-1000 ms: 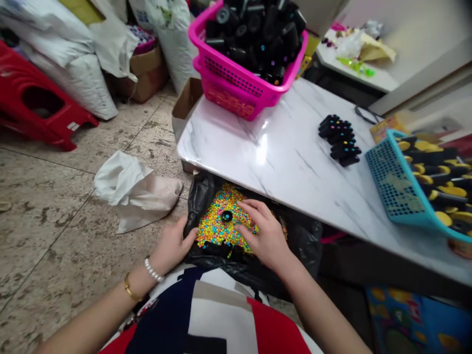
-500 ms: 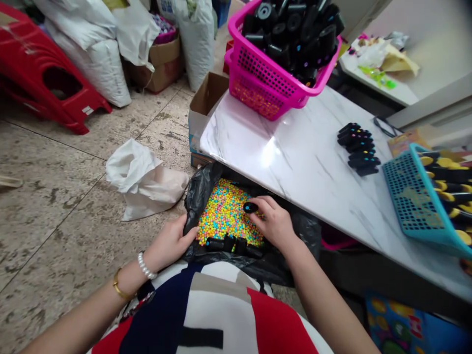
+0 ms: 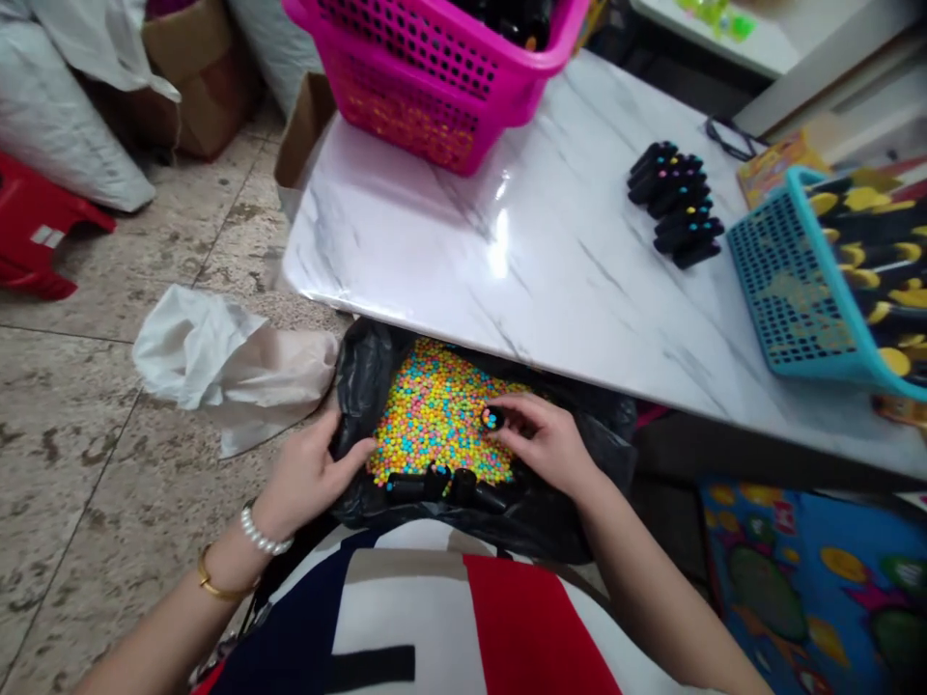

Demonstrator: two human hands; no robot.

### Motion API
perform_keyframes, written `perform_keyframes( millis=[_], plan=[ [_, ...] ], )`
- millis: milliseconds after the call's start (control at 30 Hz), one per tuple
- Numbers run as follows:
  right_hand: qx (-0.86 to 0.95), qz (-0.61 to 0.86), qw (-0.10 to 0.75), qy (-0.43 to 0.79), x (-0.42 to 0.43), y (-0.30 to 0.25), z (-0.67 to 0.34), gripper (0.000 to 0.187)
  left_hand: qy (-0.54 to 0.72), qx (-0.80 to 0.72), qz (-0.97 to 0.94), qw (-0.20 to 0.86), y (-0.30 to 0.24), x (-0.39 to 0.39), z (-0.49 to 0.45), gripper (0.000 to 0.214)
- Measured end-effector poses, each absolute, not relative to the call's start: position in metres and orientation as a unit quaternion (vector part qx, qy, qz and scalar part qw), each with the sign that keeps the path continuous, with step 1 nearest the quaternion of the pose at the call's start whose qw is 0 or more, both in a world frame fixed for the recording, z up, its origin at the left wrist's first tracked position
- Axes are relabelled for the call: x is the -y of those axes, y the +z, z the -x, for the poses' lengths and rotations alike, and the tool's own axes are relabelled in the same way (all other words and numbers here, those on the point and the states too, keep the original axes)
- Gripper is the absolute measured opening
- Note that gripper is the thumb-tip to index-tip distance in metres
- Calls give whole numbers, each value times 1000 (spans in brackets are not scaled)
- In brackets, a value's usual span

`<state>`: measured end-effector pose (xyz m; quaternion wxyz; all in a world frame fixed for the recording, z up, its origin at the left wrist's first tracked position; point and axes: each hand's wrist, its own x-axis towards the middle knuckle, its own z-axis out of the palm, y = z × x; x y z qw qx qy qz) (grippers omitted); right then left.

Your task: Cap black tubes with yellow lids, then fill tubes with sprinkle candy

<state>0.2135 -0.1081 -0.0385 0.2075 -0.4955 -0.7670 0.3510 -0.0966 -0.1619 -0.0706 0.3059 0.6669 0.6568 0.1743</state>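
Observation:
A black plastic bag [image 3: 579, 502] lies open in my lap, full of small pastel beads [image 3: 435, 410]. My right hand [image 3: 550, 446] pinches a short black tube [image 3: 493, 419] with a blue bead in its end, just above the beads. Fingers of my left hand [image 3: 308, 475] curl over the bag's left edge and hold it. Several more black tubes [image 3: 441, 483] lie in a row at the near edge of the beads.
A white marble table [image 3: 550, 261] stands just beyond the bag. On it are a pink basket [image 3: 427, 87] of black tubes, a row of filled black tubes [image 3: 677, 203] and a teal basket [image 3: 797, 290] of yellow-and-black parts. A crumpled white bag [image 3: 224, 362] lies on the floor to the left.
My right hand picked a black tube up from the beads and now holds it at its fingertips. The view has tilted down and to the right. My left hand stays on the bag's edge.

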Motion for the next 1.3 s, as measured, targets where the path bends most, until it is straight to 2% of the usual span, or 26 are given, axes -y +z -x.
perform_keyframes(
  millis=[200, 300, 467, 600, 767, 1000, 1167, 1300],
  plan=[
    [811, 497, 207, 228, 115, -38, -225, 30, 319, -638, -698, 63, -64, 168, 95, 56],
    [812, 506, 203, 210, 112, -36, -229, 29, 322, -559, -763, 22, -55, 172, 89, 56],
    [734, 510, 256, 368, 112, -24, -227, 29, 235, -392, -882, 114, -55, 169, 70, 32],
    [680, 492, 325, 436, 114, -14, -214, 31, 153, -357, -908, 158, -62, 167, 60, 33],
    [739, 481, 305, 361, 104, -4, -197, 30, 144, -383, -895, 176, -63, 169, 62, 35],
    [787, 468, 350, 198, 77, 27, -202, 30, 171, -394, -882, 193, -71, 176, 69, 24],
    [752, 537, 372, 85, 17, 29, -232, 23, 250, -463, -805, 276, -54, 170, 74, 28],
    [738, 592, 321, 52, -2, 16, -245, 33, 316, -555, -653, 408, -33, 158, 72, 29]
  ],
)
